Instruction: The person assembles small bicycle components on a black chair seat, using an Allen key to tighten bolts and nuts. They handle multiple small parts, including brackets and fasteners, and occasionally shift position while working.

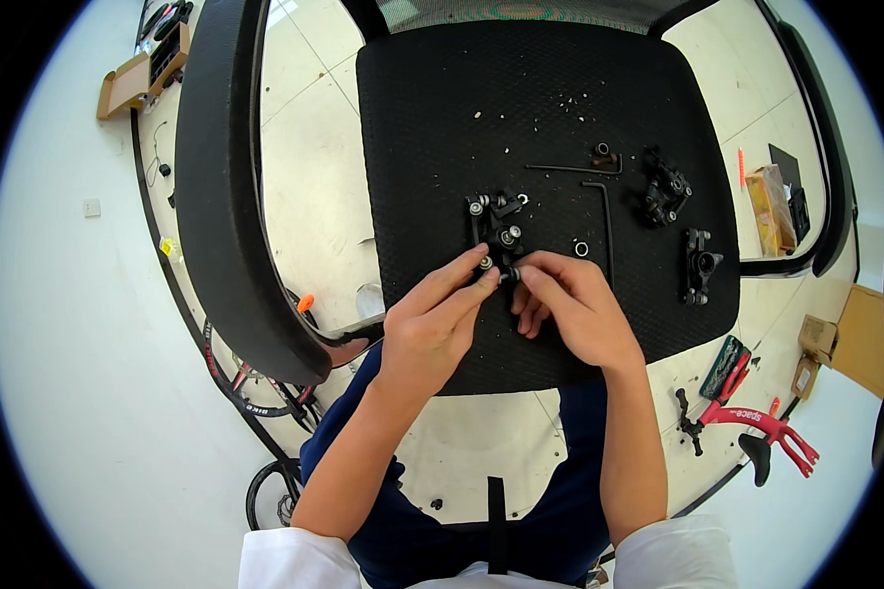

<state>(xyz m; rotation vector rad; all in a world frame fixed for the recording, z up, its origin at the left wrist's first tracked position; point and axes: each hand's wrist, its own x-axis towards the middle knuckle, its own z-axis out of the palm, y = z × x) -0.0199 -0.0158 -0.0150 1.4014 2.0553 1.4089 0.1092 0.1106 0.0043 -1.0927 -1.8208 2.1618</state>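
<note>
Over the black chair seat (pixel 442 128), my left hand (pixel 432 309) is closed on the near end of a black metal linkage assembly (pixel 496 211) with silver bolts. My right hand (pixel 575 304) pinches a small dark round piece (pixel 510 275) at that same end; its exact kind is partly hidden by the fingers. To the right of the assembly lie a small silver ring (pixel 581 249) and a long L-shaped hex key (pixel 605 221). A second hex key (pixel 565 168) lies farther back, beside a small brownish cylindrical fitting (pixel 604 155).
Two more black metal assemblies, one at the upper right (pixel 666 187) and one below it (pixel 698 265), rest on the seat. Pale crumbs dot the fabric. A padded armrest (pixel 216 196) rises at left. On the floor are a red bike frame (pixel 746 417) and cardboard boxes (pixel 864 339).
</note>
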